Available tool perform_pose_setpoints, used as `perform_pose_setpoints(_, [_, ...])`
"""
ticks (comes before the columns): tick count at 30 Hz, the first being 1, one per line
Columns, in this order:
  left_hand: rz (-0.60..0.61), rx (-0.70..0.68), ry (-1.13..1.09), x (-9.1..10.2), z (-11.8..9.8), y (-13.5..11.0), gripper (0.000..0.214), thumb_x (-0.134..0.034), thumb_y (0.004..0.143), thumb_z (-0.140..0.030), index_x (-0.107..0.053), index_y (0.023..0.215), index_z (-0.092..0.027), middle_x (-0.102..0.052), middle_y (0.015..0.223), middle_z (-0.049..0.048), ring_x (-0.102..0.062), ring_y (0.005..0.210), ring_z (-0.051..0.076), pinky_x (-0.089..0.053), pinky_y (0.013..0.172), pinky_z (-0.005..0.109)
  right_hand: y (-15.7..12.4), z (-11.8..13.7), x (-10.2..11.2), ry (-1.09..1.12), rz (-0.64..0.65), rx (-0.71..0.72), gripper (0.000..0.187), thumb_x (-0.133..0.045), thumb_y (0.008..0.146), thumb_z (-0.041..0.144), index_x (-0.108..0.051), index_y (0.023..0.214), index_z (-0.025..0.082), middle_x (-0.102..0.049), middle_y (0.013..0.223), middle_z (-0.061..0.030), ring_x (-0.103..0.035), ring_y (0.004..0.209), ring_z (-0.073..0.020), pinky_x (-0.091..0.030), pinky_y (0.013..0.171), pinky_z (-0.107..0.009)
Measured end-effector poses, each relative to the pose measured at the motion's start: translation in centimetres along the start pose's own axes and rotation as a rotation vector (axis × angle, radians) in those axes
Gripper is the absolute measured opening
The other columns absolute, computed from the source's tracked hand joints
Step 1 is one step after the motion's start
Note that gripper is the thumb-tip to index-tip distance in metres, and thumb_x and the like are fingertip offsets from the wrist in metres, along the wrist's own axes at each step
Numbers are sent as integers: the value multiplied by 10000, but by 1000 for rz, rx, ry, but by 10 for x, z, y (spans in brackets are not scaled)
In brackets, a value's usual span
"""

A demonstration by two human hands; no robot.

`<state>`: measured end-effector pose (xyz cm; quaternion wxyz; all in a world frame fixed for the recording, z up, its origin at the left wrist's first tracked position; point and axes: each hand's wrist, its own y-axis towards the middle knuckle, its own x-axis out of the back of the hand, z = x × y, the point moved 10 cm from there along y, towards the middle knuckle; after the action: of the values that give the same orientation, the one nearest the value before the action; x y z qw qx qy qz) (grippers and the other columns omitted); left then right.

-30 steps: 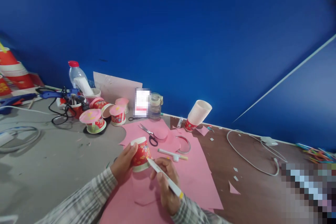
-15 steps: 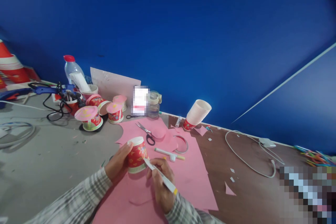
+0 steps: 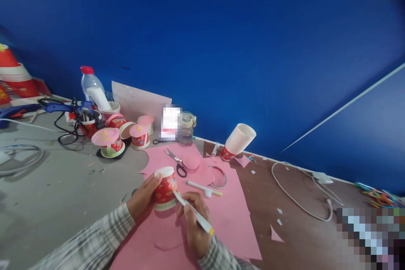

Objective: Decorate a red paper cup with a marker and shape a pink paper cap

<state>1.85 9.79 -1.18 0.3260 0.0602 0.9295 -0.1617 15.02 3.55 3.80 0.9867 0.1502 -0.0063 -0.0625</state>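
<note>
My left hand (image 3: pixel 143 197) is wrapped round a red patterned paper cup (image 3: pixel 165 188) standing upside down on a pink paper sheet (image 3: pixel 228 215). My right hand (image 3: pixel 193 223) grips a white marker (image 3: pixel 193 213) with a yellow end, its tip against the cup's lower edge. Both sleeves are grey plaid. A second white marker (image 3: pixel 204 187) lies just beyond the cup, with black-handled scissors (image 3: pixel 177 163) further back on the pink paper.
Several pink-topped red cups (image 3: pixel 109 142) stand at the back left beside a red-capped bottle (image 3: pixel 91 88), a blue glue gun (image 3: pixel 60 106) and black cables. A stack of white cups (image 3: pixel 238 140) leans on the blue wall. A white cable (image 3: pixel 300 194) lies on the brown table at right.
The view has shifted slightly. Both hands stay on the cup and marker, with the marker tip still at the cup's base.
</note>
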Motion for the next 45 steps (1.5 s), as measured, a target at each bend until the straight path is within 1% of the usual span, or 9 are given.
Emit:
perform_pose_setpoints(2, [1,-25,5,0,-2,0,320,-613,631,-371,-663,846,-139,-686,664,96,-582,590,270,-477,551,390,-1,-2,-1,9,16,-7,167,-510,807,295,-618,841,174,-591,486,16,-546,339,-162,-438,350,-230])
perform_pose_setpoints(6, [-6,-56,29,1,-5,0,329,-618,624,-371,-668,848,-136,-689,631,95,-573,522,258,-473,494,382,-1,-2,1,16,-5,-2,190,-512,812,328,-623,839,177,-593,497,14,-551,347,-164,-449,354,-234])
perform_pose_setpoints(13, [7,-29,11,-1,-5,-1,349,-627,612,-380,-669,856,-134,-695,651,105,-598,631,304,-477,586,420,-1,-9,0,56,-9,-34,230,-515,812,384,-619,852,183,-595,518,8,-553,366,-170,-455,360,-242])
perform_pose_setpoints(19, [-20,-46,9,3,-5,0,342,-657,581,-376,-678,818,-130,-691,623,103,-588,556,286,-478,528,409,-3,-10,0,59,-2,-40,256,-517,809,412,-622,852,182,-591,515,5,-551,372,-179,-459,368,-256])
perform_pose_setpoints(27, [7,-64,21,1,-6,-1,325,-644,605,-364,-679,824,-126,-679,574,86,-581,536,272,-471,478,380,-2,-2,3,32,-37,8,263,-507,815,413,-623,842,178,-600,506,5,-553,356,-174,-456,362,-250])
perform_pose_setpoints(30, [25,-62,19,0,-6,-1,336,-640,611,-366,-676,834,-118,-684,606,102,-590,576,289,-476,498,392,-1,-2,3,14,-32,22,278,-502,818,424,-622,838,175,-598,498,4,-550,360,-173,-457,364,-248])
perform_pose_setpoints(34, [8,-54,10,0,-6,0,341,-650,594,-376,-677,818,-119,-687,624,113,-596,622,311,-483,550,421,0,-2,4,-2,-28,28,272,-496,823,423,-623,826,182,-596,487,7,-541,372,-171,-454,372,-243])
perform_pose_setpoints(40, [43,-41,3,-4,-4,-1,358,-642,597,-388,-665,832,-119,-677,597,110,-592,590,310,-474,529,421,-4,-5,-2,37,32,6,246,-511,816,391,-625,848,175,-591,507,6,-537,366,-164,-445,359,-237])
perform_pose_setpoints(45, [39,-44,5,-5,-6,-1,316,-635,613,-367,-660,818,-128,-670,609,98,-588,583,294,-471,549,420,-3,-3,1,54,7,12,209,-522,810,355,-625,843,176,-585,496,8,-518,359,-156,-432,336,-224])
